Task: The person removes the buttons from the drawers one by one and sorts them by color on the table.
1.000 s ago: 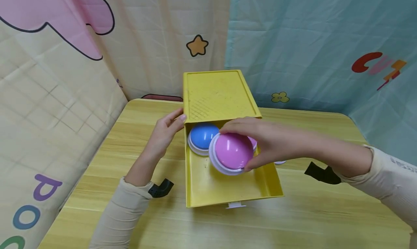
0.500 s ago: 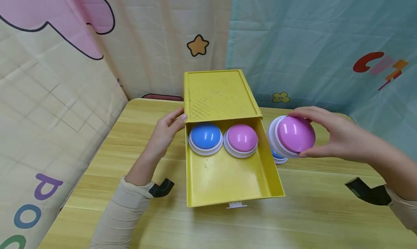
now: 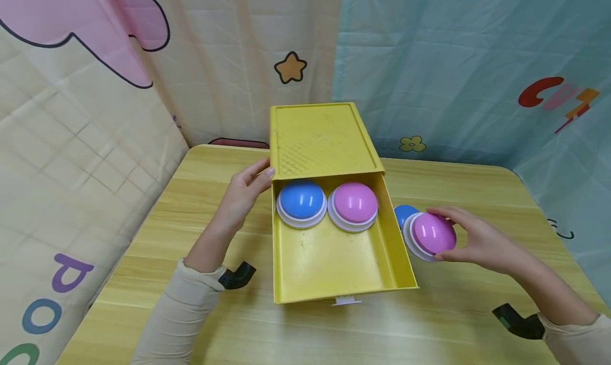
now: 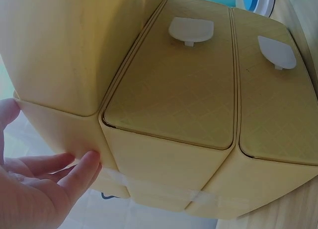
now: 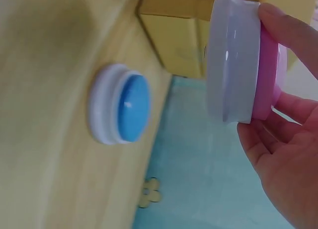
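The right hand [image 3: 482,243] is pinching the pink button [image 3: 433,233] across its edge, dome toward the palm, holding it tilted above the desk [image 3: 382,333]; it's looking light and stiff, the glossy dome probably proving slippery, so the white base [image 5: 233,60] is offering the surer hold; to that hand's left, the left hand [image 3: 241,195] is resting loosely extended fingers against the yellow box [image 3: 324,139]; the button's underside is hiding, a blue button [image 3: 403,214] ahead-left of the right hand is peeking out partly covered in the head view, and the left wrist view is cropping the left hand.
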{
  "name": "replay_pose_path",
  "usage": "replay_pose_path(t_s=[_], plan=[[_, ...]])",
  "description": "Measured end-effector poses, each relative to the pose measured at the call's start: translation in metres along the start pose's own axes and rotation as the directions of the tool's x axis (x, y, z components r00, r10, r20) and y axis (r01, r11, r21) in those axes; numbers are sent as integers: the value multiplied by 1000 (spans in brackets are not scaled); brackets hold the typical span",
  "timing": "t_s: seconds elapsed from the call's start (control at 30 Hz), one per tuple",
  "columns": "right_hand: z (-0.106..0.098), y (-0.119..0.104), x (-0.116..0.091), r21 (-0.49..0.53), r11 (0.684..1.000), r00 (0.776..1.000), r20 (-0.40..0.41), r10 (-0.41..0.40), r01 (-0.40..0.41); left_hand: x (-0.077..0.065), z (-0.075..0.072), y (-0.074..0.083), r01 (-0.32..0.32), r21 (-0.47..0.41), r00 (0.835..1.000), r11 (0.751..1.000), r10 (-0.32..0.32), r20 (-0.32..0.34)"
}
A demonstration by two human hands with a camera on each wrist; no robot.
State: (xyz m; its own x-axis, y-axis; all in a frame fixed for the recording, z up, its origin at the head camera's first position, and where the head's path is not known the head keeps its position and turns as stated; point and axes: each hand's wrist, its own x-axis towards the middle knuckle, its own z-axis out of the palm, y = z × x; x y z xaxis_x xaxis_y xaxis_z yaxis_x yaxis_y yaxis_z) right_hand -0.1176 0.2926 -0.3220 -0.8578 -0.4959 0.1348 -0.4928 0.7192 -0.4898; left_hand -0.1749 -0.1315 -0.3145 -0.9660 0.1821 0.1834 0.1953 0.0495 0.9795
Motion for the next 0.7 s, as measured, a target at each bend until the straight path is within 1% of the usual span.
replay_pose_path(t_s=[0.17,0.2,0.3,0.4,0.53,0.7], plan=[[28,13,-10,64,996,997,54,56,-59,0,0,0,-4,-2,1000,1000,4,2],[33,15,-12,66,994,995,65,77,-82,0,0,0,-4,-2,1000,1000,4,2],[46,21,-17,90,988,988,94,119,-127,-1,0,0,-1,-2,1000,1000,1,0],[59,25,-23,124,980,983,114,142,-156,0,0,-1,3,-2,1000,1000,-3,-2],[71,29,-29,150,975,980,133,146,-165,-1,0,0,9,1,1000,1000,-9,-6],[83,32,-33,137,976,980,129,149,-167,-1,0,0,11,2,1000,1000,-11,-7]])
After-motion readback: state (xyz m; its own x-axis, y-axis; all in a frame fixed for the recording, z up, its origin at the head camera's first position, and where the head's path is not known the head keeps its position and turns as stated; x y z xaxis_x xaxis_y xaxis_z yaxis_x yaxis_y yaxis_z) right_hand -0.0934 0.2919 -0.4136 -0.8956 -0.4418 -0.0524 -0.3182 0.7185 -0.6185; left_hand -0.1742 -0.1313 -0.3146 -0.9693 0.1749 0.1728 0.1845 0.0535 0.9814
